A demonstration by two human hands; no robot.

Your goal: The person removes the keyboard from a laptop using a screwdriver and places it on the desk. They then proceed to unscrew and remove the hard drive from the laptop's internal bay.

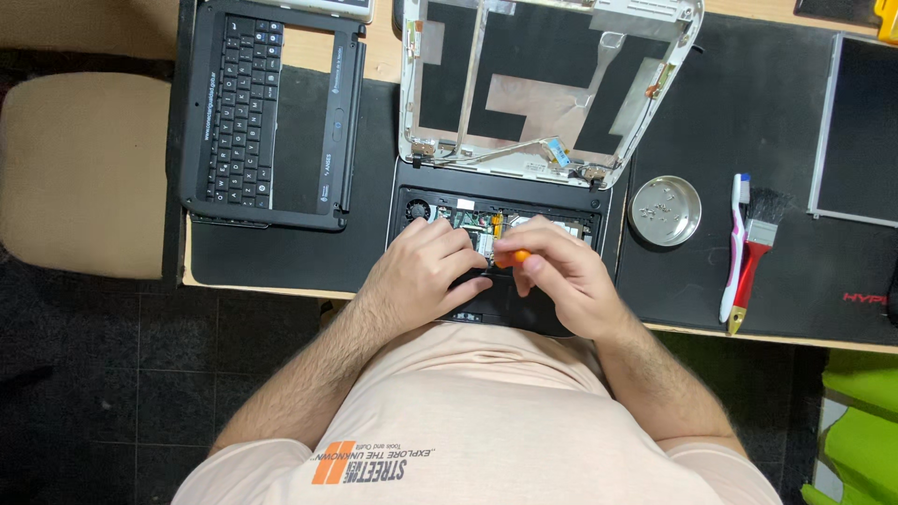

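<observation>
An opened black laptop base point(580, 217) lies at the desk's front edge, its circuit board and fan exposed. My left hand point(426, 271) rests on the base with its fingers bent over the board. My right hand point(561, 281) grips an orange-handled screwdriver point(510, 257) whose tip points down into the base near the board's middle. The two hands touch over the laptop. Behind the base lies the white screen lid shell point(552, 84), stripped, with foil patches and cables showing.
A detached black keyboard bezel point(267, 112) lies at the left. A round metal dish point(665, 211) with screws sits right of the base, then a toothbrush point(735, 248) and a red-handled paintbrush point(754, 257). A bare screen panel point(861, 131) lies far right. A beige seat point(84, 173) stands left.
</observation>
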